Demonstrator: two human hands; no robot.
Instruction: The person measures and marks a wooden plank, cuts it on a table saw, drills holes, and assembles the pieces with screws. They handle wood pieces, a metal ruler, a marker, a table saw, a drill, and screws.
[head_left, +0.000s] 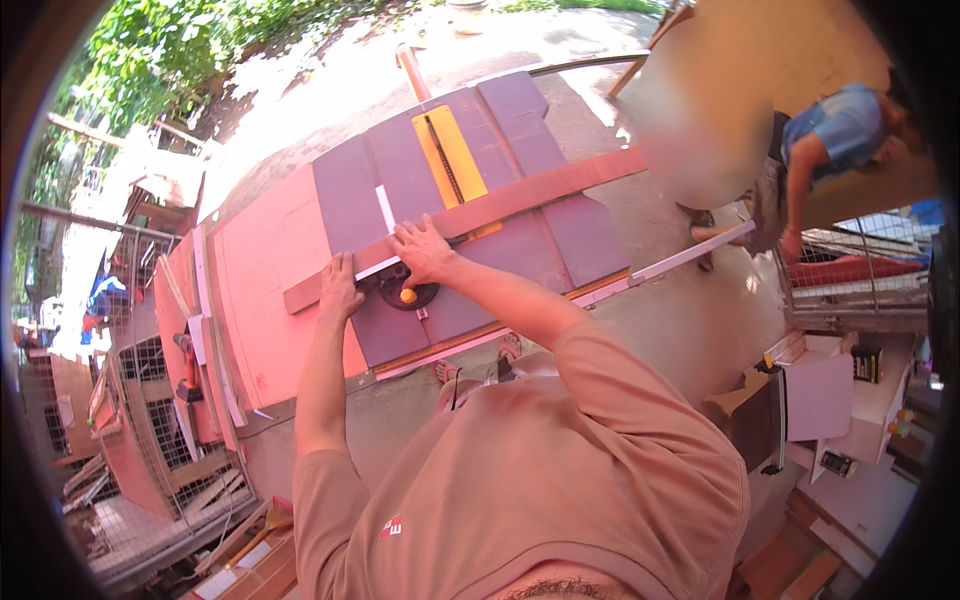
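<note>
A long reddish-brown wooden board (540, 190) lies slantwise across the dark table saw (390, 150), over the near part of its yellow insert (437, 140). Close to the board's left end, my left hand (341, 288) is closed over it. My right hand (424, 250) grips the board farther right, its fingers over the top. Beneath and beside that hand sits a miter gauge (408, 290) with a round dark base and a yellow knob, its fence along the board's near side. A dark slot runs along the insert; how high the blade stands, I cannot tell.
A pinkish side panel (265, 270) adjoins the saw on the left, with a cordless drill (187, 365) past it. A rail (690, 250) juts right from the saw's front edge. At right, a person in a blue shirt (838, 125) bends near a wire cage (850, 270).
</note>
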